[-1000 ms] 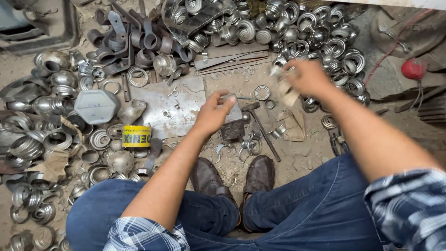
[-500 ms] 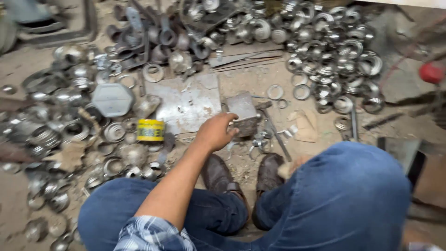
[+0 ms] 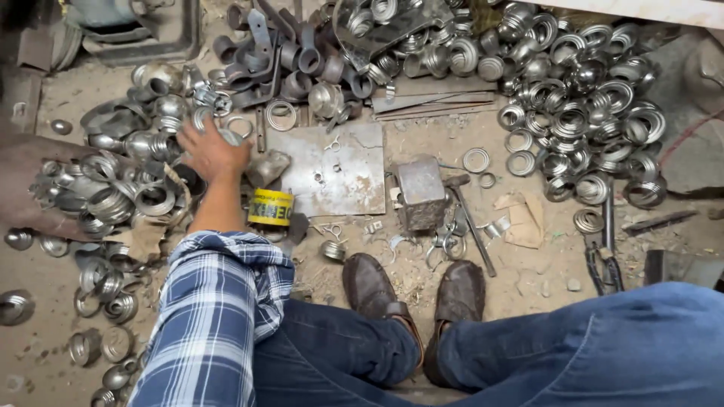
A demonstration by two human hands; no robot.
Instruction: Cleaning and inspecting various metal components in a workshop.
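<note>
While the left hand (image 3: 211,151) spreads its grip over shiny round metal cups (image 3: 143,188) at nine o'clock, the small yellow tin (image 3: 271,207) sits close, easy to reach.

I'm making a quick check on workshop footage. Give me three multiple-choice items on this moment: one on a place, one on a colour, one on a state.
1. Where does the left hand reach?
A. Onto the pile of metal rings at the left
B. Onto the hammer
C. Onto a shoe

2. What colour is the small tin beside the forearm?
A. Red
B. Yellow with a dark band
C. White

3. How does the tin lie?
A. Upright
B. On its side
C. Crushed flat

Answers:
1 A: the hand, fingers spread, rests on the metal rings left of the flat steel plate; the hammer lies far right of it.
2 B: its wall is yellow with a dark band.
3 B: its round wall faces up, its ends point sideways.

The right hand is out of view.
</note>
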